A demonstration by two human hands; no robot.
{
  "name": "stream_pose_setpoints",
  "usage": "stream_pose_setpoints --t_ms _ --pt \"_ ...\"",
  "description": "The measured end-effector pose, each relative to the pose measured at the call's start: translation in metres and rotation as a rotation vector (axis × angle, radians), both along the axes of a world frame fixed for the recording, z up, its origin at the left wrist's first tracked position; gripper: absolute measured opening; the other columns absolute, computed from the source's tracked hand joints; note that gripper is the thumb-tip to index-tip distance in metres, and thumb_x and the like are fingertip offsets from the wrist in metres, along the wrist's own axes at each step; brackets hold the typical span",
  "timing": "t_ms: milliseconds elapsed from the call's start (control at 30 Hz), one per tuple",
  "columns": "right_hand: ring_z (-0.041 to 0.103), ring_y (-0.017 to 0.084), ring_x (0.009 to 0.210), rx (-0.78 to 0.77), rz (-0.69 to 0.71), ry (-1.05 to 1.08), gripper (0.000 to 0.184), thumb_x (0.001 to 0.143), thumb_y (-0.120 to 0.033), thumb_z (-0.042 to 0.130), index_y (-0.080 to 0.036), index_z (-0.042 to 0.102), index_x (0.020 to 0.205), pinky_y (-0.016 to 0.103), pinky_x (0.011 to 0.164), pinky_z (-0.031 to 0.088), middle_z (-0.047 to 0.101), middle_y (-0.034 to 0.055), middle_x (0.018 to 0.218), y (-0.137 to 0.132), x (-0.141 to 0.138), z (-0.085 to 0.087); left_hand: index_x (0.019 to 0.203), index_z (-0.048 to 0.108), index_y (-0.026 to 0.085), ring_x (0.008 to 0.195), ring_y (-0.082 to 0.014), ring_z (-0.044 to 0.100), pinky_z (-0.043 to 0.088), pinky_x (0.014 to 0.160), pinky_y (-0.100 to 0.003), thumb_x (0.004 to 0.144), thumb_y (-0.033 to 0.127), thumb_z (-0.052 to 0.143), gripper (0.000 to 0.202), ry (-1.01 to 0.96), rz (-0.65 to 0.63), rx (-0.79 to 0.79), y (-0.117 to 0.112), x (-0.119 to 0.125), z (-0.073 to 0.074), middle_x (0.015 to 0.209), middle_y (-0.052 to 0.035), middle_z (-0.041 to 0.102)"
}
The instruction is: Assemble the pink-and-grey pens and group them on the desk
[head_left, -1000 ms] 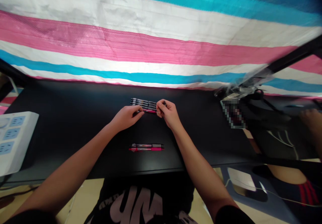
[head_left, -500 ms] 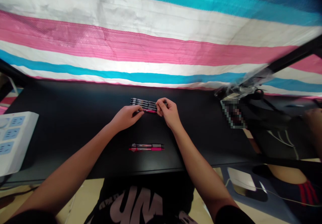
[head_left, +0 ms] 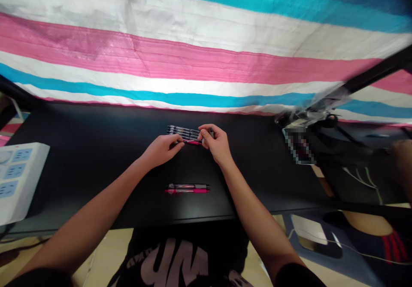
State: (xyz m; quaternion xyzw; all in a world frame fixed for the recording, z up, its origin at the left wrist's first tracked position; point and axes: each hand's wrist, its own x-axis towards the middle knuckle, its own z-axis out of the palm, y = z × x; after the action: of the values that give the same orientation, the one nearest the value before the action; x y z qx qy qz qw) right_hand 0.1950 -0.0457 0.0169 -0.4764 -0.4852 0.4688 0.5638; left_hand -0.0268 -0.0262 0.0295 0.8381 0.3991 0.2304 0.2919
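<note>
Several grey-and-black pens [head_left: 183,131] lie side by side in a row on the black table, tips and clips lined up crosswise. At the near side of that row is a pink pen [head_left: 193,142]. My left hand [head_left: 166,148] pinches the left end of the pink pen between thumb and fingers. My right hand [head_left: 215,141] has its fingers curled closed at the pink pen's right end, covering the right ends of the row. Closer to me lie a grey-and-black pen [head_left: 189,186] and a second pink pen [head_left: 189,190], parallel and nearly touching, with no hand on them.
A white power strip [head_left: 24,179] stands at the left of the black table [head_left: 96,149]. On the right are a blurred-out object [head_left: 299,146] and clear plastic wrap [head_left: 318,104]. A striped sheet [head_left: 193,63] hangs behind. Another person's hand [head_left: 402,162] shows at the right edge.
My right hand's fingers have shifted slightly at the right end of the row, and the pink pen has moved a little rightward. My left hand stays almost still.
</note>
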Motion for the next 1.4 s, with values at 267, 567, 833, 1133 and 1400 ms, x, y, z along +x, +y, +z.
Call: stream_pose_setpoints --t_ms 267,567,833,1133,1400 --pt "0.044 0.008 0.045 0.017 -0.022 -0.062 0.036 0.088 -0.053 0.072 -0.019 0.067 0.081 0.024 0.044 0.032 0.062 -0.0018 0.062 -0.0009 0.0007 -0.0033 0.094 0.07 0.019 0.065 -0.0152 0.06 0.041 0.066 -0.027 0.099 0.038 0.054 0.025 0.009 0.002 0.002 0.0004 -0.0005 -0.0022 0.078 -0.0014 0.07" --pt "0.042 0.009 0.045 0.031 -0.019 -0.091 0.04 0.09 -0.056 0.069 -0.02 0.064 0.075 0.024 0.046 0.032 0.056 -0.003 0.057 -0.0017 0.0019 -0.0027 0.093 0.07 0.019 0.066 -0.0156 0.061 0.042 0.066 -0.027 0.099 0.038 0.055 0.025 -0.001 0.002 0.01 0.0005 -0.0003 -0.0017 0.078 -0.0015 0.071" --pt "0.043 0.008 0.046 0.055 0.015 -0.092 0.037 0.093 -0.051 0.068 -0.019 0.063 0.074 0.024 0.046 0.032 0.054 -0.0038 0.056 -0.0024 0.0023 -0.0016 0.093 0.07 0.018 0.065 -0.0153 0.06 0.042 0.066 -0.026 0.099 0.038 0.054 0.026 0.001 0.005 0.001 0.0004 -0.0003 -0.0009 0.079 -0.0017 0.071" --pt "0.043 0.009 0.046 0.023 0.037 -0.089 0.041 0.091 -0.056 0.069 -0.019 0.063 0.075 0.024 0.045 0.032 0.054 -0.0036 0.057 -0.0034 0.0009 -0.0002 0.093 0.07 0.018 0.065 -0.0149 0.06 0.041 0.066 -0.026 0.099 0.037 0.054 0.025 -0.008 -0.002 0.001 0.0007 0.0002 -0.0014 0.079 -0.0015 0.071" --pt "0.047 0.008 0.046 0.004 0.023 -0.036 0.035 0.087 -0.055 0.073 -0.02 0.068 0.089 0.024 0.045 0.035 0.063 -0.0017 0.066 -0.0025 -0.0001 0.0025 0.093 0.069 0.018 0.065 -0.0148 0.058 0.041 0.066 -0.026 0.099 0.037 0.054 0.024 -0.025 0.001 0.003 0.0005 0.0 -0.0019 0.076 -0.0008 0.068"
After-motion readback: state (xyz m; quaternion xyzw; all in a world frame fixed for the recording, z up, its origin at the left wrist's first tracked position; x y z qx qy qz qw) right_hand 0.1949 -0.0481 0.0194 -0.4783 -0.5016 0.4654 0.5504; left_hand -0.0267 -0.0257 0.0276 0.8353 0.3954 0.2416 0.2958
